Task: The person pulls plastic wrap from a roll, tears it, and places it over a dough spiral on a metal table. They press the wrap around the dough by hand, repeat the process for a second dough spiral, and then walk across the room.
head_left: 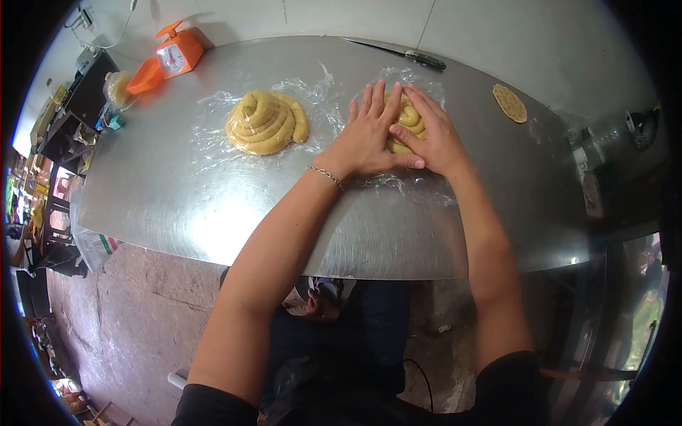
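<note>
Both of my hands rest on a coiled yellow dough (408, 119) on clear plastic film. My left hand (371, 136) covers its left side with fingers spread and thumb pointing right. From the right, my right hand (431, 135) lies over it, fingers stretched toward the back and thumb across the coil. Part of the spiral shows between the hands; the rest is hidden. To the left, a second coiled dough (263, 123) sits under clear film (207, 131), untouched, its loose end on the right.
On the metal table (284, 213) stand an orange scale (177, 53) and orange tray (146, 76) at the back left. A black-handled knife (419, 58) lies along the back edge. A flat round piece (509, 104) lies at the right, near a clear container (600, 142).
</note>
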